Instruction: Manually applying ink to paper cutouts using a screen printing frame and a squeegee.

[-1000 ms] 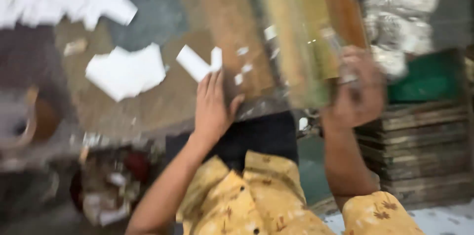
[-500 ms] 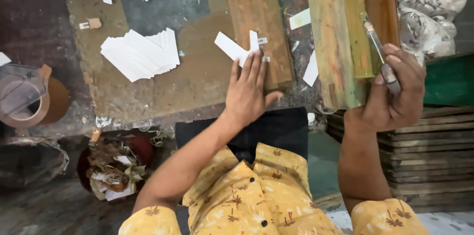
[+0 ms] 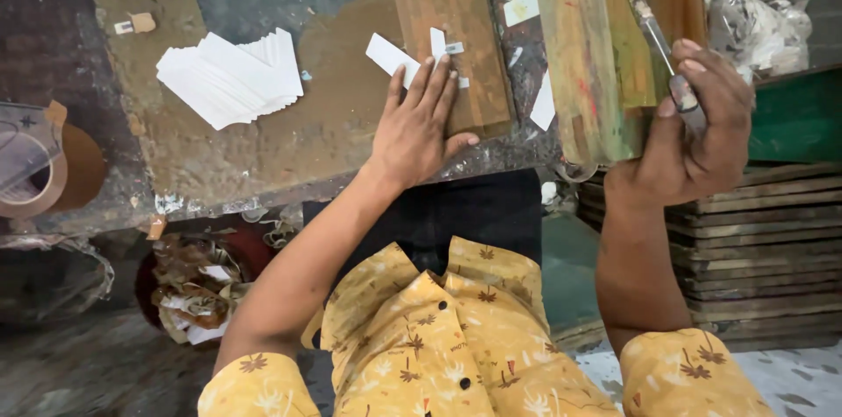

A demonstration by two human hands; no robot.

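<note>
Gripping a thin metal blade tool (image 3: 667,62), the right hand (image 3: 693,132) is clenched beside the upright board (image 3: 583,49). The left hand (image 3: 417,123) is laid flat, unclenched, fingertips touching the white paper strip (image 3: 390,59); a slip could nick it.

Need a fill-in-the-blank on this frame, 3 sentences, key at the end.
1. The left hand lies flat on a white paper ____.
2. The right hand grips a thin metal ____.
3. The fanned paper stack lies to the ____ of the left hand.

Missing words: strip; tool; left
</note>
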